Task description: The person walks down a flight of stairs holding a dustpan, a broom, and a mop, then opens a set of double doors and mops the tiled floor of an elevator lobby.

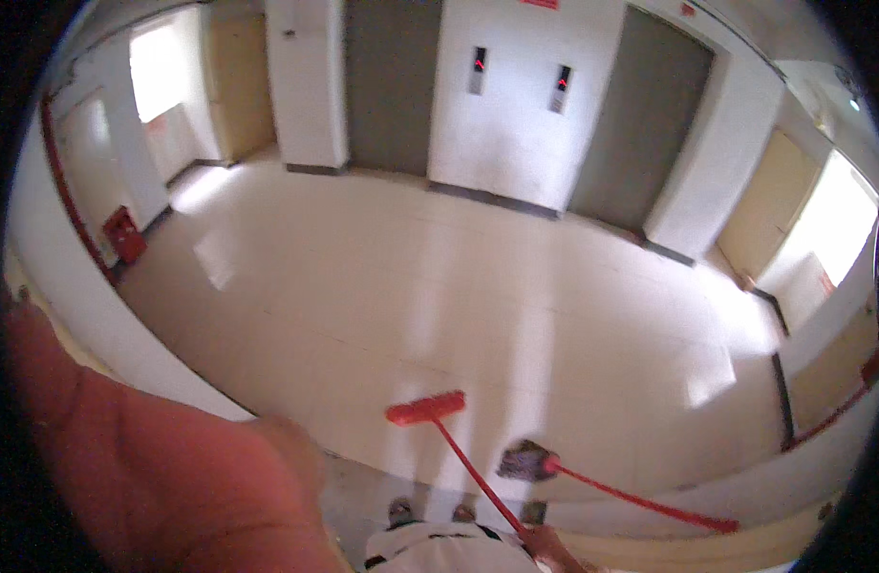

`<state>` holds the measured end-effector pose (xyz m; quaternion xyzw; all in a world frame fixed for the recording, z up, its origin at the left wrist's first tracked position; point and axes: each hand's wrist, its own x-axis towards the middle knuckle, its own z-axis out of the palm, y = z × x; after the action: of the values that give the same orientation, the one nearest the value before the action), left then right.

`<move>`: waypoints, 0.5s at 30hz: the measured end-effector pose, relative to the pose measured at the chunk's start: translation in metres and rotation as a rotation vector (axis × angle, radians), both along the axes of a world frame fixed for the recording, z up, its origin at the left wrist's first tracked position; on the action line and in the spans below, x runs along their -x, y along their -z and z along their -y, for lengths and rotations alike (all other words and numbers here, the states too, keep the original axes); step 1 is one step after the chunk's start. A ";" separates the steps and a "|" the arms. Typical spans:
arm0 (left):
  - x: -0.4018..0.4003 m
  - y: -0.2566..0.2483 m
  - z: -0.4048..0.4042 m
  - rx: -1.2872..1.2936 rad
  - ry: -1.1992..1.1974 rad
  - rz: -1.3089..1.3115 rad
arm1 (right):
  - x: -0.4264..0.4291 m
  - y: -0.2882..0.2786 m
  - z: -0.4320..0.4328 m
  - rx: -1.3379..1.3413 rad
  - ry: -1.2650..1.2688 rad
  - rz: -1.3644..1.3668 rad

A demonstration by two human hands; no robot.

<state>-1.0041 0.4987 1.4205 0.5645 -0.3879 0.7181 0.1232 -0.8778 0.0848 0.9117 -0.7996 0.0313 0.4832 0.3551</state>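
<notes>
At the lower edge my right hand [547,548] is closed around the red handle of a floor broom [475,473]. Its red, wide head [426,408] points away from me over the pale tiled floor. To the right of it is a mop [644,494] with dark grey strands and a red handle, apart from my hand. My left hand [260,465] looms very large and blurred at the lower left, close to the camera. Its fingers are not clearly seen, and I make out nothing held in it.
Two grey elevator doors [393,86] stand across the lobby, with lit indicator panels [479,70] between. A red box [125,235] sits by the left wall. Bright windows [153,71] light both sides. My shoes [400,511] are near a grey floor strip [353,476].
</notes>
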 end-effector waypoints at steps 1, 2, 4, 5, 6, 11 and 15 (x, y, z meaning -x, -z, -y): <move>0.002 0.005 -0.001 0.006 -0.016 0.014 | 0.005 0.010 0.027 -0.314 0.378 -0.288; 0.004 0.010 0.000 0.005 -0.029 0.025 | -0.003 0.030 0.032 -0.311 0.342 -0.290; 0.008 0.009 0.000 0.031 -0.068 0.006 | 0.009 0.039 0.045 -0.041 0.536 -0.203; 0.011 0.007 0.001 0.058 -0.103 -0.010 | 0.008 0.002 0.031 0.127 0.194 -0.065; 0.016 0.001 0.002 0.086 -0.128 -0.018 | 0.008 -0.040 0.020 0.320 -0.128 0.093; 0.021 -0.007 0.009 0.133 -0.159 -0.071 | 0.007 -0.135 -0.045 0.050 0.039 0.010; 0.021 -0.009 0.016 0.163 -0.171 -0.101 | -0.003 -0.057 -0.014 -0.045 -0.056 0.022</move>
<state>-1.0252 0.4831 1.4299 0.6191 -0.2719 0.7259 0.1261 -0.8744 0.0989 0.9684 -0.7973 -0.0056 0.4847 0.3596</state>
